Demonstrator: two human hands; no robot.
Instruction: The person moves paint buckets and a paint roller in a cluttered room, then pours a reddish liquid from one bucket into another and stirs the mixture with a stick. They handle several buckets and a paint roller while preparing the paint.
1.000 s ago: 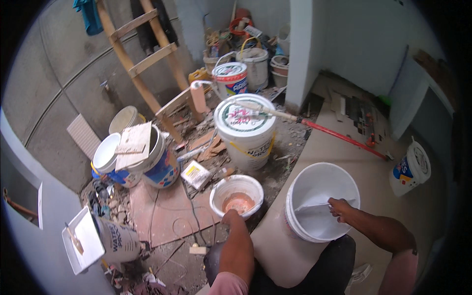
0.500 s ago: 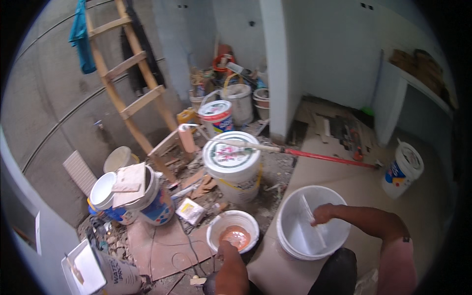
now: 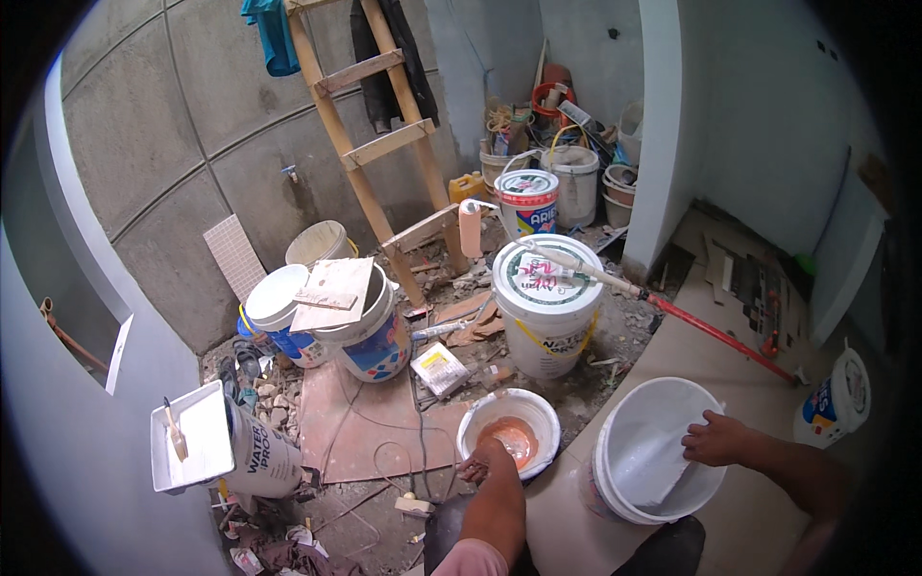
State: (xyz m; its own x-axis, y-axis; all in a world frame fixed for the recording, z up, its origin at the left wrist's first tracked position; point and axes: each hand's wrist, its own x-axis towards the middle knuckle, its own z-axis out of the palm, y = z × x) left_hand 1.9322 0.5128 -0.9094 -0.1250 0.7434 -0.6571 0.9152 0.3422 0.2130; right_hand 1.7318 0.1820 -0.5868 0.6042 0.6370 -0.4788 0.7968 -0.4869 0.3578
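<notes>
A small white bucket [image 3: 549, 451] with a watery orange-brown residue inside stands in front of me. My left hand [image 3: 483, 463] is closed on its near left rim. To the right is a large white bucket [image 3: 607, 480], its inside coated white, with a pale surface sloping across it. Over this bucket's right rim reaches my right hand [image 3: 713, 440], palm down, fingers somewhat apart above the inside. Nothing shows in those fingers.
A lidded white bucket [image 3: 545, 331] stands ahead, a red-and-white roller pole [image 3: 706, 328] across its lid. At left, a paint tray [image 3: 192, 442] with a brush [image 3: 176, 437] tops another bucket. A wooden ladder [image 3: 357, 173] leans on the wall. Rubble and cables litter the floor.
My right hand has come up from inside the large bucket to its right rim, its fingers loosened. My left hand stays at the small bucket. The view has swung left.
</notes>
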